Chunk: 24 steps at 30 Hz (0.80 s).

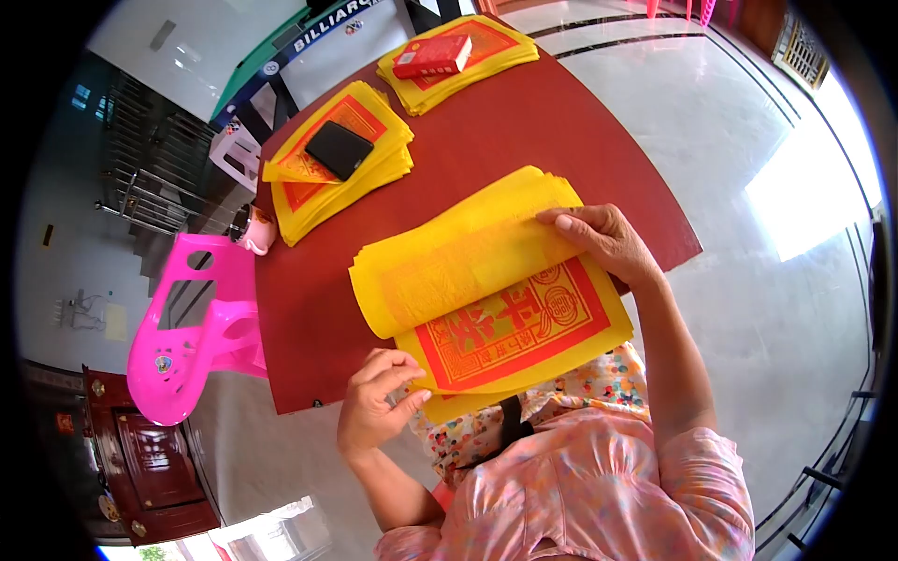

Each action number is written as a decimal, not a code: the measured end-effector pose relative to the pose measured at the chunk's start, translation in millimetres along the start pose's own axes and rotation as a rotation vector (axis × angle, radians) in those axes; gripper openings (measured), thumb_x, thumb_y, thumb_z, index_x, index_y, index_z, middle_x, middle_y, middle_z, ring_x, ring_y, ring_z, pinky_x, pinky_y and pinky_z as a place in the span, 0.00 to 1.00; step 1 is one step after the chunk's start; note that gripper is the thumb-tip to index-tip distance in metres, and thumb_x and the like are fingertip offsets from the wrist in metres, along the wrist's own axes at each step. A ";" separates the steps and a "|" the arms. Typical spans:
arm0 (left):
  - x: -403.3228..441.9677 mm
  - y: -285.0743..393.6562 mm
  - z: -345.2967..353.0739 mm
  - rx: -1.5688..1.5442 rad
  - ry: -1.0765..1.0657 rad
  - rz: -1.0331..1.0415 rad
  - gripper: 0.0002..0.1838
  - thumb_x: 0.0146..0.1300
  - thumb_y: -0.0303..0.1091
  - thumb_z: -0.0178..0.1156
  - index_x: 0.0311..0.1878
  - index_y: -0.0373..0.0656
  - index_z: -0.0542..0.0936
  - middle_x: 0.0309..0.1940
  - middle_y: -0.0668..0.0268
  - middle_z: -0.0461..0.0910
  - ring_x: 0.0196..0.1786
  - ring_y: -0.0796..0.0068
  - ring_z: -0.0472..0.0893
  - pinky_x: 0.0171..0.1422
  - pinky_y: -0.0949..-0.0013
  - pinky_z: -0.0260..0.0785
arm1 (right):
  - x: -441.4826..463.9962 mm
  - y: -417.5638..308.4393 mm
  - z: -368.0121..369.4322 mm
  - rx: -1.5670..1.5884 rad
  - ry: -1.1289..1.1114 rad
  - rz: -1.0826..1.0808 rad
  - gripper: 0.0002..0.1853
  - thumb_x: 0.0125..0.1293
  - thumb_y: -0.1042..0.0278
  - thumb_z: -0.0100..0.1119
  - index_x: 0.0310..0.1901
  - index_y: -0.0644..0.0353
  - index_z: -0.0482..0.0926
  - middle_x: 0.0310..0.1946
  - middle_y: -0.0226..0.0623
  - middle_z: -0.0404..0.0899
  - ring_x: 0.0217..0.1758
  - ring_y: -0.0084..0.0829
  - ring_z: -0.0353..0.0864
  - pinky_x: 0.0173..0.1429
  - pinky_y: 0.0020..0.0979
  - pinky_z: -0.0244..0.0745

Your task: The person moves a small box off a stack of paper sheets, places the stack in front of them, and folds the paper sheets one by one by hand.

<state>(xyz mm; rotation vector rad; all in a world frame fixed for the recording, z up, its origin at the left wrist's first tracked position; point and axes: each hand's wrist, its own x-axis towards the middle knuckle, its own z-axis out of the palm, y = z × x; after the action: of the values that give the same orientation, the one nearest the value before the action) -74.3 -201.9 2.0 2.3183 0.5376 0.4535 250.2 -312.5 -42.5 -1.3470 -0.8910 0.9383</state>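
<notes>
A stack of yellow paper sheets [514, 341] with red and gold printing lies at the table's near edge, partly over the lap. Its upper sheets [458, 252] are folded back, showing their plain yellow underside. My right hand [603, 243] pinches the right end of the folded-back sheets, thumb on top. At the stack's lower left corner, my left hand [379, 397] holds the sheet edge between thumb and fingers.
On the red table [468, 154] are two more yellow stacks, one under a black phone [339, 150], one under a red box [432, 56]. A pink mug [253, 229] stands at the left edge beside a pink chair [201, 327]. A billiard table [281, 56] is behind.
</notes>
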 end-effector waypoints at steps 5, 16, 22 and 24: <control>-4.1 -7.5 -5.8 -0.010 -0.058 0.100 0.09 0.47 0.21 0.68 0.34 0.35 0.82 0.33 0.62 0.79 0.36 0.70 0.77 0.39 0.72 0.70 | -0.8 -2.0 -1.6 -0.032 -0.016 0.000 0.27 0.70 0.44 0.51 0.50 0.64 0.81 0.39 0.37 0.84 0.41 0.25 0.82 0.49 0.27 0.77; -2.1 -2.3 2.0 -0.160 0.418 -0.036 0.04 0.58 0.21 0.64 0.34 0.31 0.79 0.29 0.65 0.77 0.29 0.81 0.74 0.31 0.79 0.65 | -4.7 -0.6 0.3 0.020 0.089 0.001 0.45 0.68 0.27 0.22 0.51 0.59 0.83 0.50 0.44 0.80 0.53 0.34 0.79 0.62 0.32 0.72; 1.7 -3.0 16.6 -0.268 0.627 -0.170 0.04 0.61 0.22 0.63 0.33 0.31 0.78 0.28 0.67 0.75 0.24 0.84 0.70 0.26 0.79 0.61 | -3.7 6.3 -3.9 0.003 0.155 0.074 0.48 0.65 0.23 0.25 0.49 0.64 0.82 0.47 0.47 0.81 0.50 0.35 0.81 0.58 0.33 0.75; 3.3 -3.0 21.3 -0.297 0.669 -0.211 0.04 0.61 0.22 0.62 0.33 0.32 0.78 0.28 0.67 0.75 0.22 0.85 0.69 0.24 0.80 0.60 | -3.0 8.6 -13.4 -0.020 0.096 0.057 0.45 0.64 0.24 0.33 0.47 0.65 0.81 0.45 0.47 0.82 0.46 0.34 0.82 0.54 0.32 0.76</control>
<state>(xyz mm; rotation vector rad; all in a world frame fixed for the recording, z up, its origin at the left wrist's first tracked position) -62.4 -210.1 -14.3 1.7699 0.9448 1.1325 261.1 -320.4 -51.5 -1.4289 -0.7939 0.9023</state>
